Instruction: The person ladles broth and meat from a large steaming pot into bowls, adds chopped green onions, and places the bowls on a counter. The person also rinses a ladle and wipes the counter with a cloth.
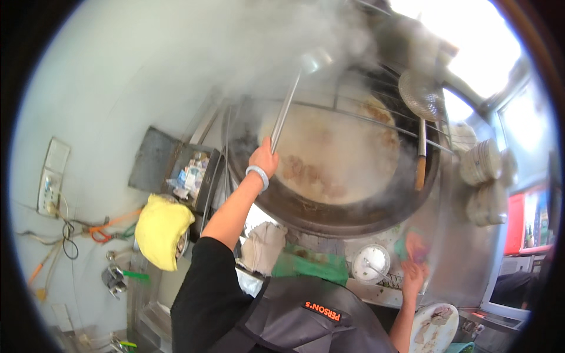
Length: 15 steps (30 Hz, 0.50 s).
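My left hand (264, 158), with a pale bangle at the wrist, is closed around the long metal handle of a ladle (316, 61). The ladle's bowl is raised in the steam at the far side of a large wok (304, 223). Cloudy pale broth (331, 145) fills the wok, with brownish pieces at its surface. On the counter at the right, my right hand (414, 272) is at a blurred orange, purple and green item (416, 248); whether it grips this is unclear. Left of that hand stands a white bowl (371, 264) of white powder or grains with a spoon in it.
Metal bars (353, 114) cross the wok, and a perforated skimmer (421, 95) rests at its right. Stacked bowls (481, 163) stand farther right. A yellow cloth (161, 231) covers a container at left, near an open cash box (192, 172). A stained plate (435, 328) sits lower right.
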Tool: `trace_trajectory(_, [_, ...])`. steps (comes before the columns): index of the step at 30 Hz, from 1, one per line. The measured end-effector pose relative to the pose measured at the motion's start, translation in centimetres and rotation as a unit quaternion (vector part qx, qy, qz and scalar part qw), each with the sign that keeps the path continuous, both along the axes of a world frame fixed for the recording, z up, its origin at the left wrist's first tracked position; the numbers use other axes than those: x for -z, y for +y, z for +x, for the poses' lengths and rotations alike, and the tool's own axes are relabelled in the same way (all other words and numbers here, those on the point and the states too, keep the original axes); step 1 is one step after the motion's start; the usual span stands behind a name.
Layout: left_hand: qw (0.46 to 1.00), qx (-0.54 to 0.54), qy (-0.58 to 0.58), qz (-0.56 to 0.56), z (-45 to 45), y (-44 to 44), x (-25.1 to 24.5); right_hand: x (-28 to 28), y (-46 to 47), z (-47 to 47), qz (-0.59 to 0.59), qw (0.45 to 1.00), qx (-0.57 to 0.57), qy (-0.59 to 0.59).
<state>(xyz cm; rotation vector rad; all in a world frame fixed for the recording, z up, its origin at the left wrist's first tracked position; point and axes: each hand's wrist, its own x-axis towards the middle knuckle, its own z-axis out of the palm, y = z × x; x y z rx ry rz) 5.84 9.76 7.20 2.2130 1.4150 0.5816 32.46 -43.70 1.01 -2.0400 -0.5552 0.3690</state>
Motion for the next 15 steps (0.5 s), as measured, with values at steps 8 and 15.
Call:
trace_trajectory(8, [0.933,-0.023,-0.354,-0.058,-3.8,-15.4,-2.1,-3.5,3.5,-0.3,0.013,0.986,-0.111,0.124])
trace_trajectory(15, [0.821,-0.124,-0.512,-0.219,-11.6,-30.5,-7.7,-1.4,8.5,1.1,-0.077,0.939,-0.32,0.104])
